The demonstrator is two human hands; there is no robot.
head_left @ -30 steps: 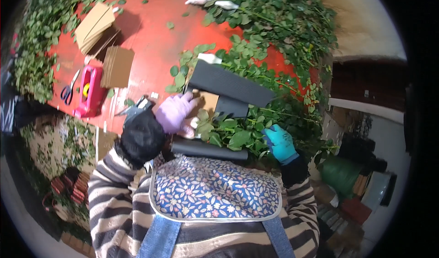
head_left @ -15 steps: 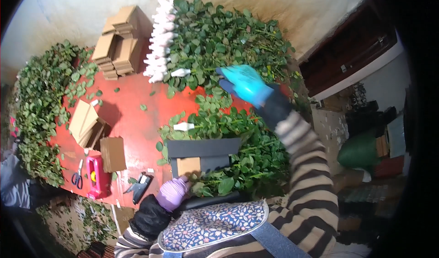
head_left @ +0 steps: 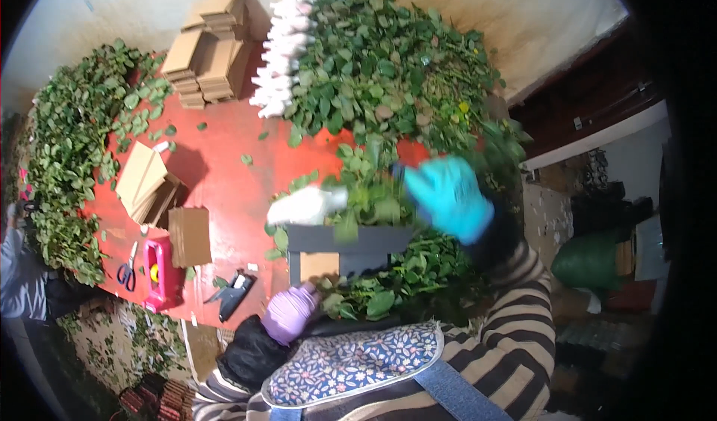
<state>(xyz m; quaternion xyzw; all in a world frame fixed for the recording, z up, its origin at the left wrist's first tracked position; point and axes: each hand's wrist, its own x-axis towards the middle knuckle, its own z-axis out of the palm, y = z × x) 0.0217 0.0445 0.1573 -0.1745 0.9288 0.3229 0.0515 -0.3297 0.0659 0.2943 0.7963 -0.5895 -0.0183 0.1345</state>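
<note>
My right hand [head_left: 444, 193], in a blue glove, is closed on a leafy flower stem [head_left: 366, 182] above the near greenery. At the stem's left end, a white-covered flower head [head_left: 306, 206] is blurred by motion. Beneath it lies a dark board or holder [head_left: 347, 238] with a cardboard piece [head_left: 319, 265] against it. My left hand [head_left: 291, 314], purple-gloved, is curled at the holder's near left corner; what its fingers hold, if anything, is hidden. Leafy stems [head_left: 381, 287] fill the holder's near right side.
At the back, a row of white-covered heads [head_left: 282, 48] edges a large leafy pile [head_left: 388, 63]. Cardboard stacks [head_left: 209, 55] and folded cardboard [head_left: 142, 178] stand on the red table [head_left: 231, 189]. Scissors [head_left: 128, 268], a pink tape dispenser [head_left: 160, 275] and a black stapler [head_left: 235, 294] lie near left.
My right hand has come nearer and to the right, bringing a flower stem from the far pile's edge to over the dark holder. My left hand stays at the holder's corner.
</note>
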